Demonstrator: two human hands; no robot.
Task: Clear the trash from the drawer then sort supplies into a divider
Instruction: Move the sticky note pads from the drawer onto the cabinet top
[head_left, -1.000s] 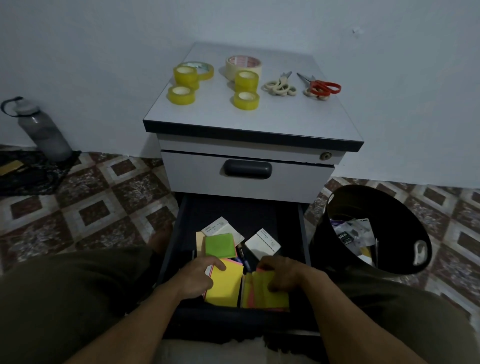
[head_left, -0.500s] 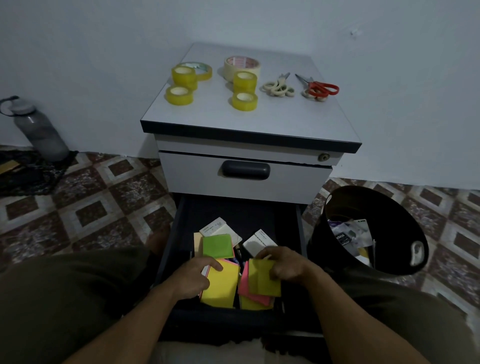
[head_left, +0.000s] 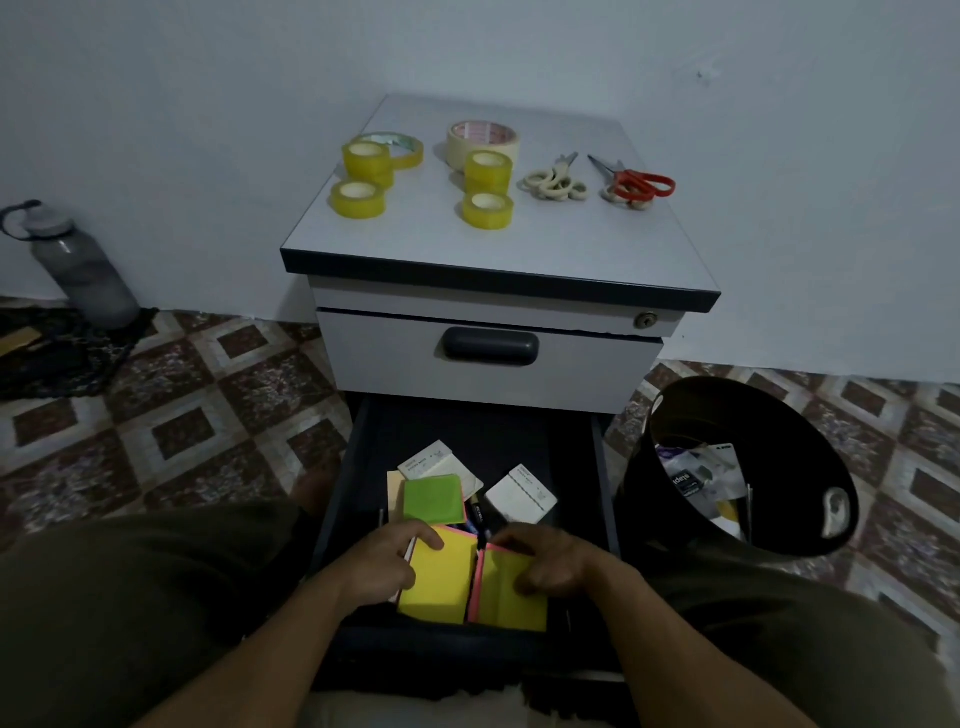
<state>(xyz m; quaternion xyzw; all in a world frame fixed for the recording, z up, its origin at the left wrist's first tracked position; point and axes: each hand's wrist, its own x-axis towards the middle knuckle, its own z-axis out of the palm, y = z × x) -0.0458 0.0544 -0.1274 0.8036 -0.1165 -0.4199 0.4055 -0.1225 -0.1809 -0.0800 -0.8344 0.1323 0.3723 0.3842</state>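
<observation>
The dark lower drawer (head_left: 343, 499) of a grey cabinet stands pulled out in front of me. At its near end lie two yellow sticky-note pads. My left hand (head_left: 382, 564) holds the left yellow pad (head_left: 439, 587) by its upper left corner. My right hand (head_left: 550, 561) grips the right yellow pad (head_left: 511, 597), which has pink notes under it. Behind them lie a green pad (head_left: 434, 500), two white note packs (head_left: 522, 496) and a dark pen (head_left: 478, 514).
On the cabinet top (head_left: 519, 249) sit several tape rolls (head_left: 358, 198) and scissors (head_left: 636, 183). A black bin (head_left: 779, 457) holding wrappers stands to the right of the drawer. A grey bottle (head_left: 78, 265) stands by the wall at the left. My legs flank the drawer.
My right hand has drawn its yellow and pink pad back against the left pad and squared it up. My left hand stayed on the left pad.
</observation>
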